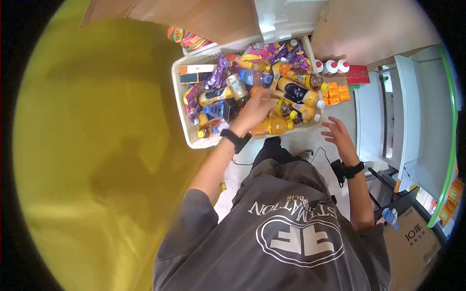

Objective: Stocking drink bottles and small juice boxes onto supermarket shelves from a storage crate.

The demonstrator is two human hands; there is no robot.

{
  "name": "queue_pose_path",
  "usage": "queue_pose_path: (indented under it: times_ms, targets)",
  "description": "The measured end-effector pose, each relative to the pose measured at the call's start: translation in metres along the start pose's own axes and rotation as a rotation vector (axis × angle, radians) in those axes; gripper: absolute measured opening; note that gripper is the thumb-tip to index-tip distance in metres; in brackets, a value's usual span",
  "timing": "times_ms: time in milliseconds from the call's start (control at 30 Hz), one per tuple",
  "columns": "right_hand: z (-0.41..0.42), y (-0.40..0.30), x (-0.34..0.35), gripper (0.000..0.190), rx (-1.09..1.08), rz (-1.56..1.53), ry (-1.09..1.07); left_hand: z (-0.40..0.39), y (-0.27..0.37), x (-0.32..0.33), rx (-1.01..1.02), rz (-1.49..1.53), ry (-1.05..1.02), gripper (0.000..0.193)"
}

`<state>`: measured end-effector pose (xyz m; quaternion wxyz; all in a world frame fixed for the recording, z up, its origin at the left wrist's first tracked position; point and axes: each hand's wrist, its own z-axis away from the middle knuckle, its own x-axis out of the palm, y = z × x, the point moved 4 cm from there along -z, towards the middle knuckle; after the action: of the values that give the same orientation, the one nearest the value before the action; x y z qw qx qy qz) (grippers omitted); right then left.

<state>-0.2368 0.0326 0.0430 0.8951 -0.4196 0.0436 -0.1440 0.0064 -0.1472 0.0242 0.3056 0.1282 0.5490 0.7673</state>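
A white plastic basket (181, 120) full of bottled drinks and snack packs stands before me. My left hand (257, 109) is over its middle, fingers partly spread, near an orange drink bottle (273, 126) and a dark bottle with a pale label (236, 85); whether a fingertip touches anything I cannot tell. My right hand (338, 136) hovers just outside the basket's right edge with fingers apart and nothing in it. Nearest to it are yellow-and-dark bottles (296, 91) with white caps. A blue-capped water bottle (255, 77) and purple snack packs (218, 72) lie farther back.
Cardboard (174, 12) overhangs the basket's far side. White bottles with red caps (330, 67) and small orange boxes (335, 94) stand right of it. White shelving (418, 109) is at the far right, above a large carton (411, 247). A yellow sheet (91, 109) covers the left.
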Motion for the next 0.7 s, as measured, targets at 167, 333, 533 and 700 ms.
queue_pose_path:
  times_ms: [167,333,533,700]
  targets:
    - [-0.049,-0.033,0.012,0.056,-0.071,0.015,0.207,-0.097,-0.013,-0.006,0.019,-0.102,0.061,0.054]
    - [-0.086,-0.035,0.022,0.058,-0.016,-0.014,0.307,-0.145,0.003,0.019,-0.163,0.036,0.044,0.033]
    - [-0.101,-0.033,0.018,0.060,-0.018,-0.040,0.337,-0.174,-0.011,0.034,-0.141,0.096,0.003,0.024]
    - [-0.083,-0.043,0.010,0.056,-0.166,-0.045,0.354,-0.174,-0.017,0.032,-0.110,0.072,-0.095,0.027]
